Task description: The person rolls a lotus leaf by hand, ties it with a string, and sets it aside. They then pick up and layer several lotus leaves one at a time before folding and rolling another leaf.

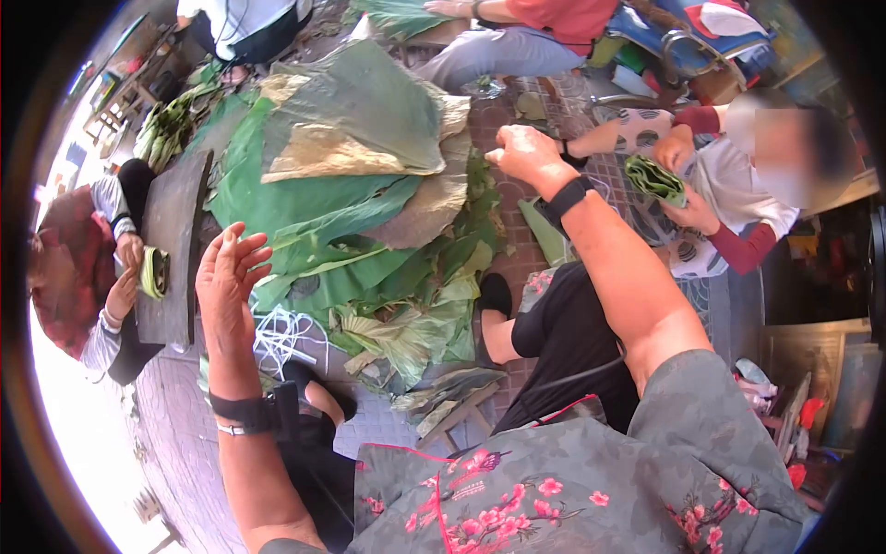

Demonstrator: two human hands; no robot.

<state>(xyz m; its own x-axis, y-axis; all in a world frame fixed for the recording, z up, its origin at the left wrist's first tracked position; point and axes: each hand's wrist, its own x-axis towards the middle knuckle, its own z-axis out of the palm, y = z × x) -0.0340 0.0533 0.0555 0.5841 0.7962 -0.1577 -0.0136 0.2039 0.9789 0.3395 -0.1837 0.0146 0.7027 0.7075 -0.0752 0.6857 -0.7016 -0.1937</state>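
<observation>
Broad leaves form a pile (314, 222) in front of the seated person, spread mostly flat and overlapping, an arrangement that probably keeps them uncreased and easy to part one by one. The top leaf (369, 111), dull green with a brown border, lies across the far part of the pile; greener blades show beneath, and crumpled ones gather at the near edge.

The left hand (233, 277) is raised at the pile's left side, fingers extended and lightly parted, holding nothing visible. The right hand (535, 159) is raised just off the far right side, fingers curled inward; no leaf shows in it, though one cannot tell whether something small is pinched. Held thus on either side, the hands leave the pile's middle unobstructed.

White string (286, 337) lies loosely tangled at the near left, apparently put there for easy reach. At left, a co-worker (74, 268) steadies a folded bundle (155, 274) with both hands at the worktop (175, 222); at right, another person grips a second bundle (655, 180), seemingly to keep its folds together.
</observation>
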